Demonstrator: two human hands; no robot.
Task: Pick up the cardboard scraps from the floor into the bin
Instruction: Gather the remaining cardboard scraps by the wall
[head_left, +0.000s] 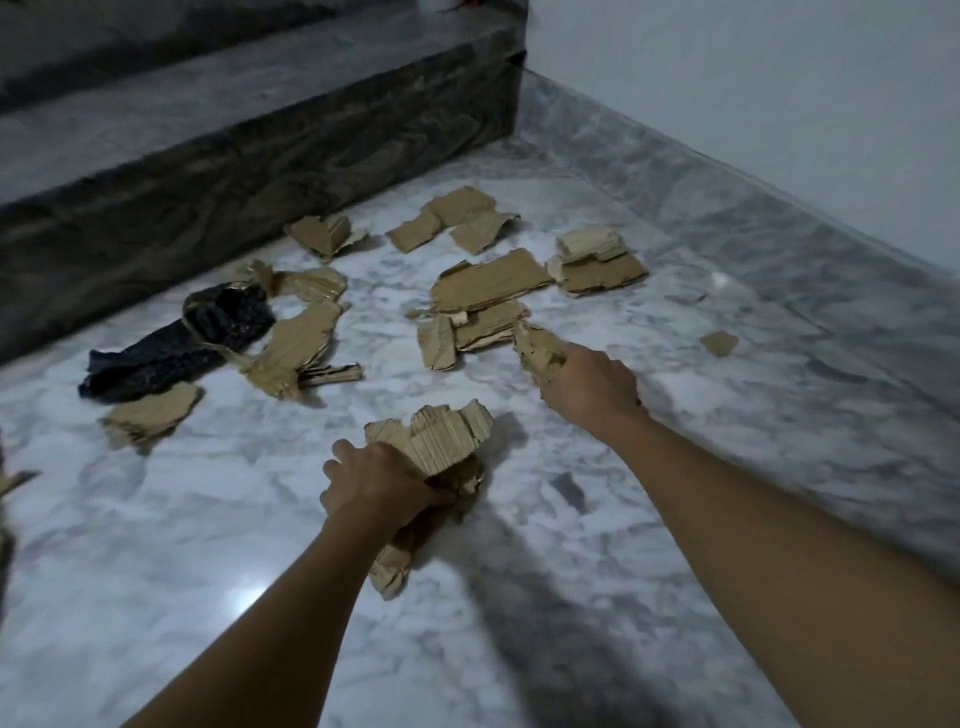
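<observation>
In the gathering step, the left hand (382, 483) gripped a bundle of torn brown cardboard scraps (441, 434) and the right hand (589, 376) pinched one more scrap (535, 345), both right of the dark knitted cloth (208, 332) on the grey-white marble floor (675, 519); next probably came more collecting, as no bin was visible.

Dim bluish indoor light, soft glare patch on marble floor (249, 597), arm shadows, motion blur, wide-angle edge bending
</observation>
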